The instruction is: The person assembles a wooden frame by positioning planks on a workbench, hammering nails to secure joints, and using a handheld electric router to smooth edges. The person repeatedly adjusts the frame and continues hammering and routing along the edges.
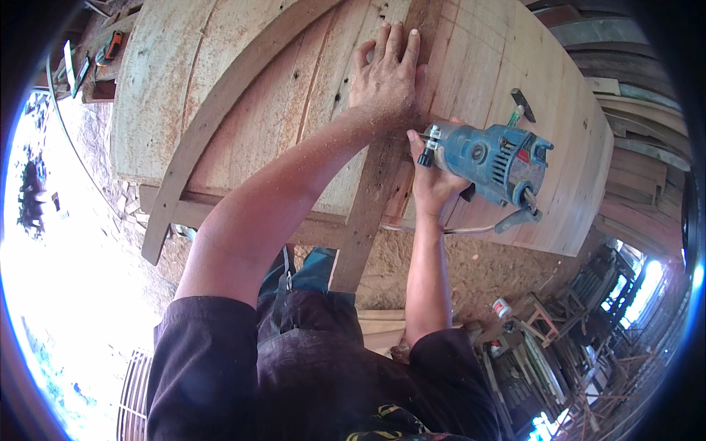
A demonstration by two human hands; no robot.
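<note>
A large panel of joined wooden planks [294, 110] lies before me, dusted with sawdust at its left. A straight wooden batten [371, 195] crosses it and juts past the near edge. My left hand [386, 73] rests flat beside and partly on the batten, fingers a little spread, holding nothing. Just nearer and to the right, my right hand [435, 180] grips a blue trim router [489, 158] around its front end. The router is tilted on its side, with its cord end to the right. Its bit and underside are hidden by the hand and left wrist.
A curved wooden strip [213, 106] arcs over the panel's left part. Beyond the router lies a hammer [523, 106]. An orange and black tape measure [110, 46] sits at the far left. Stacked boards [632, 169] line the right, with piled timber [537, 360] at lower right.
</note>
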